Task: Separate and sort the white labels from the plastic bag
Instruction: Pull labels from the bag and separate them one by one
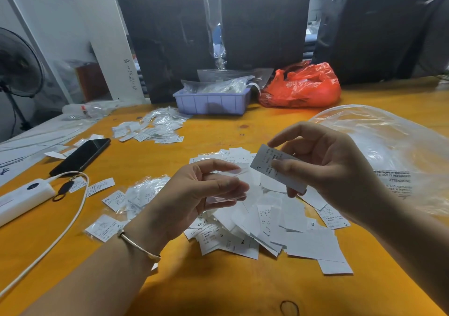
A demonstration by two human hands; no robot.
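A person sits at an orange bench point(218, 286), seen from their own head, sorting clothing size labels. The work looks partway done: a large loose pile of white labels point(267, 228) lies on the bench just beneath both hands, a smaller group of labels still in clear sleeves point(136, 196) sits to the left, and another sleeved batch point(155, 128) lies farther back. A big clear plastic bag point(388, 150) rests at the right, apparently emptied, though its contents are hard to make out. The right hand point(325, 167) pinches a single white label point(274, 167) marked L between thumb and fingers, raised above the pile. The left hand point(196, 194), fingers loosely curled, holds a small empty clear sleeve point(226, 186). Much sorting seems to remain.
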